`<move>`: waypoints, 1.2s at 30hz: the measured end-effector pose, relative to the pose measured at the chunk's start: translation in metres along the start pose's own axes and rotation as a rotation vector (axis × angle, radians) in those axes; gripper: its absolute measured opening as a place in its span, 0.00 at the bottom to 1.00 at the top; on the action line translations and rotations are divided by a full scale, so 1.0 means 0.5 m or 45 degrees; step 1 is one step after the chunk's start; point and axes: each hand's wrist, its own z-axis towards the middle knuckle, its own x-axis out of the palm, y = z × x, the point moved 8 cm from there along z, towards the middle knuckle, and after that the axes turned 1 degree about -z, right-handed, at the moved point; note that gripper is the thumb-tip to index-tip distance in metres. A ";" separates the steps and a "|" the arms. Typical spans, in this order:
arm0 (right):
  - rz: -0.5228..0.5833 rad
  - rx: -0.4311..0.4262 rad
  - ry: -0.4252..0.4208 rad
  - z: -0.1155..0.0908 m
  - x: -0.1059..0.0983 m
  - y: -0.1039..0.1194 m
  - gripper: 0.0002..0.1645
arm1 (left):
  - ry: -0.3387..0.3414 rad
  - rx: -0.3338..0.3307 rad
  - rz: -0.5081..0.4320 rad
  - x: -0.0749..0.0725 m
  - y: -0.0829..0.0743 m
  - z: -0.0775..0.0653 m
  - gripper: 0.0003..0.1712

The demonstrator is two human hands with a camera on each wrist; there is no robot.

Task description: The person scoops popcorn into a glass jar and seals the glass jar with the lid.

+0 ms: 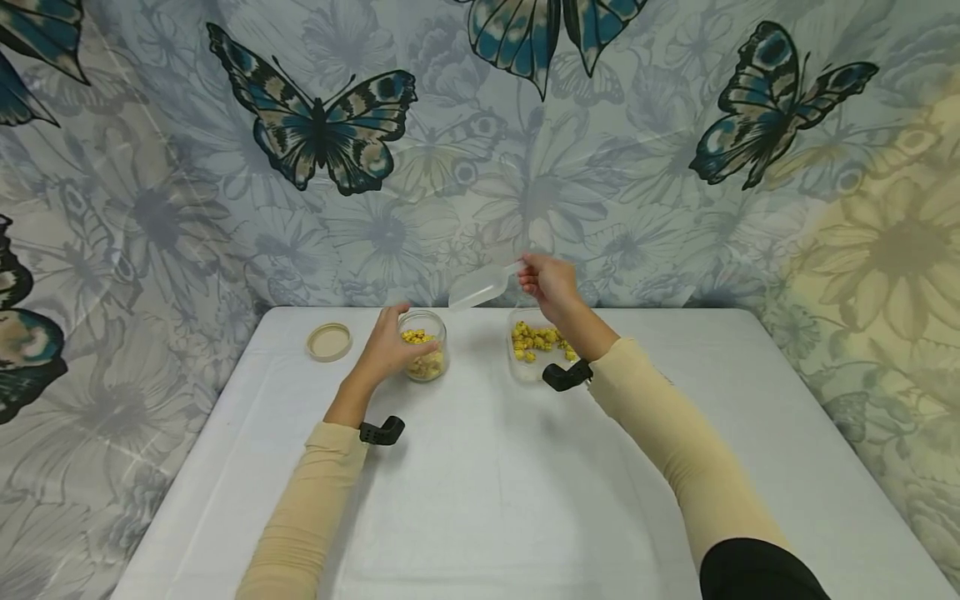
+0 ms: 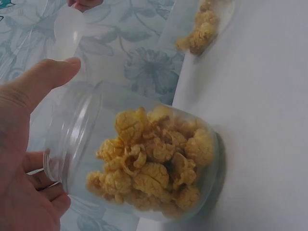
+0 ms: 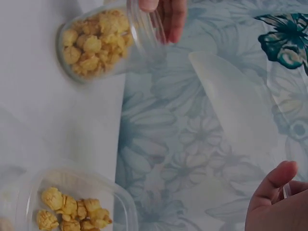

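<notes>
A glass jar (image 1: 424, 367) partly filled with caramel popcorn (image 2: 149, 159) stands upright near the table's back edge. Curved around the jar's neck is my left hand (image 1: 393, 346), thumb on one side and fingers on the other. My right hand (image 1: 551, 287) pinches the handle of a translucent scoop (image 1: 478, 287), raised between the jar and a clear plastic container (image 1: 517, 367). No popcorn shows in the scoop (image 3: 236, 101). More popcorn pieces (image 3: 72, 209) lie in the container, partly hidden in the head view by my right wrist.
A round, beige-rimmed lid (image 1: 328, 342) lies on the white-covered table (image 1: 465, 500), left of the jar. Directly behind the table's back edge hangs a butterfly-and-flower patterned backdrop (image 1: 390, 233). Each wrist wears a black camera band (image 1: 382, 431).
</notes>
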 end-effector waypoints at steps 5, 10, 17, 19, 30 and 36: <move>0.008 -0.003 -0.022 -0.001 -0.014 0.011 0.10 | -0.039 0.062 -0.037 -0.001 -0.027 0.001 0.55; 0.042 -0.025 -0.056 -0.002 -0.025 0.028 0.10 | -0.079 0.136 -0.067 -0.002 -0.058 0.001 0.55; 0.075 -0.067 -0.074 -0.005 -0.041 0.049 0.08 | -0.066 0.208 -0.083 0.011 -0.093 0.004 0.56; 0.079 -0.091 -0.075 -0.005 -0.046 0.055 0.08 | -0.060 0.202 -0.091 0.016 -0.097 0.006 0.57; 0.158 -0.089 -0.067 -0.013 -0.084 0.070 0.09 | 0.025 0.226 -0.126 0.055 -0.120 0.005 0.57; 0.261 -0.096 -0.059 -0.028 -0.115 0.086 0.09 | 0.035 0.315 -0.087 0.072 -0.143 0.004 0.56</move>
